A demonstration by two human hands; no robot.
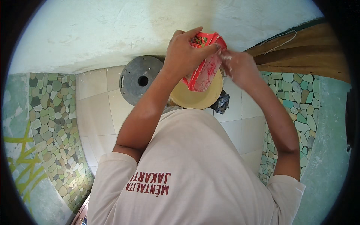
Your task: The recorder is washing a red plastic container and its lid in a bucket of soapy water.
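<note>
My left hand [187, 52] is closed round a red box-shaped package [204, 69] with a worn, pale pinkish side and a green-and-red print. The package is held tilted over a round yellow basin [195, 98]. Against its right edge, close to the top, is my right hand [240, 67]. Motion blurs those fingers, with whitish marks showing on them, so I cannot tell whether they grip the edge. What is inside the package is hidden from view.
Left of the basin is a grey round disc [131, 80] with a central hole. A crumpled black plastic bag [222, 102] touches the basin's right side. A pale wall [112, 33] rises ahead, and brown cloth [303, 52] hangs at the right. Pebbled strips [52, 112] flank the tiles.
</note>
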